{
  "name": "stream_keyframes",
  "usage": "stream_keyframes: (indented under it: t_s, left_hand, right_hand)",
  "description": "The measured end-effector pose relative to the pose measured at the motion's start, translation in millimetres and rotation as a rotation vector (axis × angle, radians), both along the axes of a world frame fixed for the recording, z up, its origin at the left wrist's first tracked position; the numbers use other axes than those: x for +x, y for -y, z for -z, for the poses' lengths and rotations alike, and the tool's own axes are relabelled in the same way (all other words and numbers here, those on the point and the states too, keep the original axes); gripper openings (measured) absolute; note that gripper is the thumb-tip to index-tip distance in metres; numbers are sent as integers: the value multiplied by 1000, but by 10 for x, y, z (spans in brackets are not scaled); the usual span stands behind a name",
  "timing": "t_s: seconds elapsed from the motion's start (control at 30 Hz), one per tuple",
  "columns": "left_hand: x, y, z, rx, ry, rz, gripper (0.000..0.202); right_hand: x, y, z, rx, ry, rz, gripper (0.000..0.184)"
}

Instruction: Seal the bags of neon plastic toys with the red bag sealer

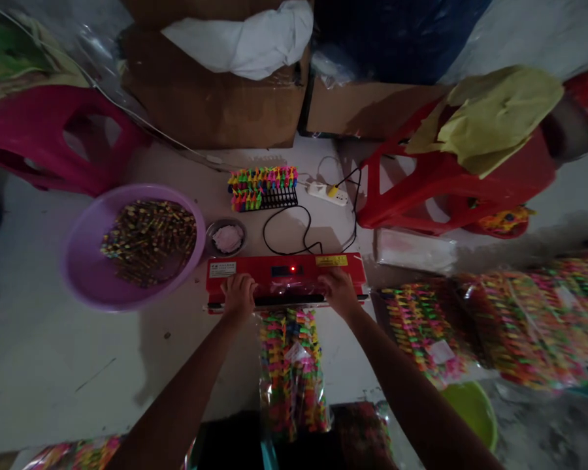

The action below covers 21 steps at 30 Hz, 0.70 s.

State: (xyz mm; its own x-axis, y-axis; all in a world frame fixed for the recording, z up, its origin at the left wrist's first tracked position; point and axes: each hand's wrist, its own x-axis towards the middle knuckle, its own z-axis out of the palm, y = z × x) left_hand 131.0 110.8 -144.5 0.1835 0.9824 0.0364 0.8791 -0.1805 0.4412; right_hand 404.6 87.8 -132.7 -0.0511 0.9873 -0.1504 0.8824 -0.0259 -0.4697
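Note:
A red bag sealer (262,269) with a glowing red light lies across the white table in front of me. A clear plastic bag (294,372) of bright multicoloured small pieces extends from its near edge toward me, its mouth on the sealer. At the left side of the sealer, my left hand (238,295) has curled fingers closed at the bag's mouth. My right hand (340,292) pinches the film on the other side, resting on the sealer. A pale paper slip (298,352) shows in the bag. The fingertips' exact hold is dim.
Left stands a purple basin (73,274) of thin sticks, beside a small bowl (228,236) of pale slips. Behind the sealer are a black rack (281,198) with colourful pieces, a power strip (327,193) and cables. Filled bags (519,326) and a red stool (406,189) occupy the right.

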Motion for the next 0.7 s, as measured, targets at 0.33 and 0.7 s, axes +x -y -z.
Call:
stream_keyframes:
  t_s: [0.33,0.7]
  left_hand:
    - [-184,-25,-170,-584,380,-150,9]
    - [22,-146,-48,-222,-16,17,24]
  right_hand:
    - [192,-146,-240,-577,-58,-160,16]
    - [49,-91,22,-101,138,-54,19]
